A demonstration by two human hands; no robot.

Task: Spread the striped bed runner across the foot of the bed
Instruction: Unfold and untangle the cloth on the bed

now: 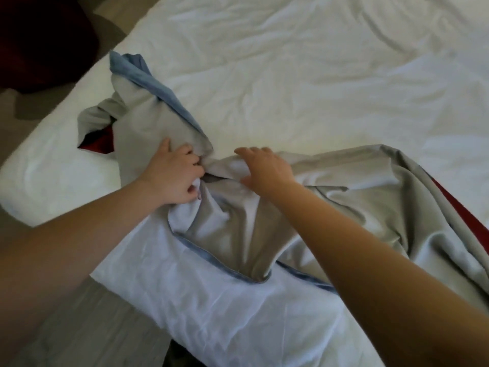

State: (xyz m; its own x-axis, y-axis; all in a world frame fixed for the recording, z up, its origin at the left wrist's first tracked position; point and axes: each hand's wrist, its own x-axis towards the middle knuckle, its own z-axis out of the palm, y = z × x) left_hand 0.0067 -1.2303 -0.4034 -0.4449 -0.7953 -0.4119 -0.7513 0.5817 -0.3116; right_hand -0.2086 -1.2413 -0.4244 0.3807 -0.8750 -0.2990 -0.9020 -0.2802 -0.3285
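Bed runner (238, 229) lies crumpled and bunched near the corner of the white bed (317, 75), mostly grey side up, with a blue edge and bits of red showing; one end is heaped toward the far left and the rest trails off to the right. Left hand (174, 178) has its fingers curled tight round a gathered knot of the runner at its middle. Right hand (264, 168) is just beside it, fingers loosely extended over a fold, blurred, so contact can't be told; grey floor (79, 327) at lower left.
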